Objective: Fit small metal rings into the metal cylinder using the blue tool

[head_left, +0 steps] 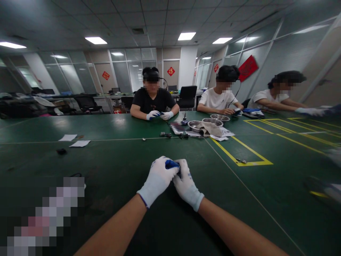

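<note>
My left hand (160,176), in a white glove with blue on the finger side, is closed with its fingertips drawn together above the green table (117,170). My right hand (186,181), gloved the same way, presses against it with curled fingers. Between the two hands a small dark object (179,170) shows only in part. Its kind cannot be made out, since the gloves cover most of it. Both hands seem to grip it.
Metal bowls (195,125), a grey cloth (214,128) and a small dark bottle (184,120) stand ahead. Papers (80,143) and a black piece (61,151) lie left. Yellow tape (255,164) marks the right side. A person (154,99) sits opposite, two others further right.
</note>
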A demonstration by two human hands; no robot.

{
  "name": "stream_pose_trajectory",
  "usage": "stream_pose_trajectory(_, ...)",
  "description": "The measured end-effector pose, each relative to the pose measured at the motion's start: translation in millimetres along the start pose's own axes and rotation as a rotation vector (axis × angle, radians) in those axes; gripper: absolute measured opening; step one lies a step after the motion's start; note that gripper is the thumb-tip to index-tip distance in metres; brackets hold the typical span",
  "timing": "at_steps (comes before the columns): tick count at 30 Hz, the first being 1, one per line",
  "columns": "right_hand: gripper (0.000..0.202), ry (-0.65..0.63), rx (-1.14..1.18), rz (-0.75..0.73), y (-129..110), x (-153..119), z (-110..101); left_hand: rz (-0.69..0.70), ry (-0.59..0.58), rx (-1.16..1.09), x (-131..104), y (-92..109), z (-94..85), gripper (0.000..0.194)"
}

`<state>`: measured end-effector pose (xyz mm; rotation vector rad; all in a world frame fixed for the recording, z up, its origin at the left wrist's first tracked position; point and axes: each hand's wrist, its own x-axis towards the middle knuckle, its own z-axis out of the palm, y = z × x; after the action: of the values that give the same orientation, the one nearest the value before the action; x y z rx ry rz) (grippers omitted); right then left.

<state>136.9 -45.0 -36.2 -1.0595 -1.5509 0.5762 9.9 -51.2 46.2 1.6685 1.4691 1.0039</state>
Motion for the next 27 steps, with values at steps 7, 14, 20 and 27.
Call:
stream_pose_trajectory(7, 0.016, 0.031, 0.056, 0.095, 4.7, 1.1, -0.3, 0.12, 0.015, 0.1, -5.2, 9.5, -1.8, 0.009)
stream_pose_trajectory(14, 0.014, 0.076, 0.09, 0.097, -0.8, 3.8, -1.0, 0.188, 0.073, -0.181, 1.2, 11.7, -16.6, 0.015)
stream_pose_trajectory(20, 0.014, 0.068, 0.075, 0.096, -0.9, 4.2, -1.6, -0.077, -0.001, -0.556, 14.8, -6.5, -10.8, 0.011)
stream_pose_trajectory(27, 0.01, 0.083, 0.109, 0.086, 0.7, 4.8, 0.5, -0.2, -0.106, -0.719, 13.6, -10.2, -10.5, 0.024)
